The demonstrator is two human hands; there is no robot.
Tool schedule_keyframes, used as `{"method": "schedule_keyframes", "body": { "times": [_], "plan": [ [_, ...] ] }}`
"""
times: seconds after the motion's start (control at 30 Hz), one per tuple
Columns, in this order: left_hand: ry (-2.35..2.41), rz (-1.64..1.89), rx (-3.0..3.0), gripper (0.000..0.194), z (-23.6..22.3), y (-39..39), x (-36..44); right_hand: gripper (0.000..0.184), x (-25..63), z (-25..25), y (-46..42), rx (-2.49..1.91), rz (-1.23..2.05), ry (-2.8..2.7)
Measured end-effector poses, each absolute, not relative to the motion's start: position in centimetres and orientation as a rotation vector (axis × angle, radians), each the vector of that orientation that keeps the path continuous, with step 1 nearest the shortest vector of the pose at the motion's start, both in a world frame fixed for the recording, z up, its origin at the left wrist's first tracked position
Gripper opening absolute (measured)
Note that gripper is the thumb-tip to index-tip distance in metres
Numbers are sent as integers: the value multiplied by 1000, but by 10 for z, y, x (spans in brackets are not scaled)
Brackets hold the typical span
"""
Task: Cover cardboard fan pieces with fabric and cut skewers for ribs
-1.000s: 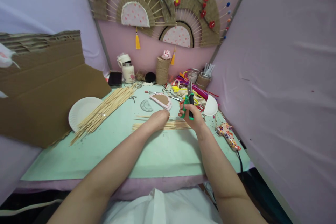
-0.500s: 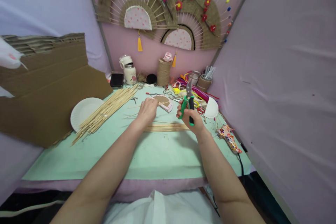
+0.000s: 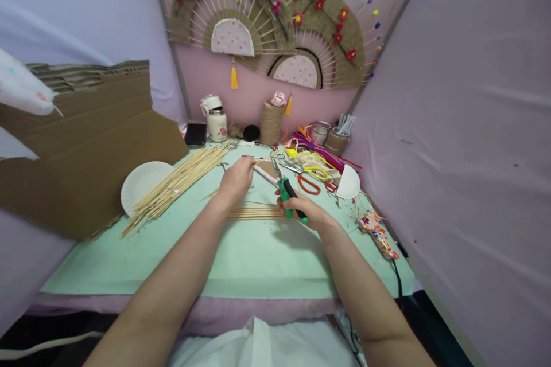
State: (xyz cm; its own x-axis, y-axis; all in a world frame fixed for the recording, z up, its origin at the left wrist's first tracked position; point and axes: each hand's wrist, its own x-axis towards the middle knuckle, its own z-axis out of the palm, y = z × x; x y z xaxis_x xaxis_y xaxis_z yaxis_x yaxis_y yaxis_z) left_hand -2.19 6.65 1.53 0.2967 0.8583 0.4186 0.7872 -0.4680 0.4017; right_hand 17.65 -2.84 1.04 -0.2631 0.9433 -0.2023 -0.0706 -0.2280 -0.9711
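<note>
My right hand (image 3: pixel 303 211) grips green-handled cutters (image 3: pixel 284 184), their blades tilted up and to the left. My left hand (image 3: pixel 236 179) is closed around a thin bamboo stick, held just left of the cutter blades, over a pink-edged cardboard half-circle (image 3: pixel 267 170). A small bundle of short cut sticks (image 3: pixel 253 213) lies on the mint-green mat (image 3: pixel 241 252) between my hands.
A long pile of bamboo skewers (image 3: pixel 181 180) runs diagonally at left, beside a white paper plate (image 3: pixel 140 183) and a big cardboard sheet (image 3: pixel 86 143). Red-handled scissors (image 3: pixel 307 183), pipe cleaners, a twine roll (image 3: pixel 272 123), jars and a half paper plate (image 3: pixel 348 183) crowd the back right.
My left hand left the cut bundle and moved up to the cardboard half-circle, picking up a stick. My right hand lowered the cutters and tilted them left toward that hand.
</note>
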Motion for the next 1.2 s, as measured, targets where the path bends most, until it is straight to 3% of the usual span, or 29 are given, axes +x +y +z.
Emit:
{"method": "schedule_keyframes", "body": {
  "times": [1.2],
  "plan": [
    [1274, 1012, 2443, 27, 24, 51, -14, 46, 176, 6, -28, -1216, 1603, -1384]
  ]
}}
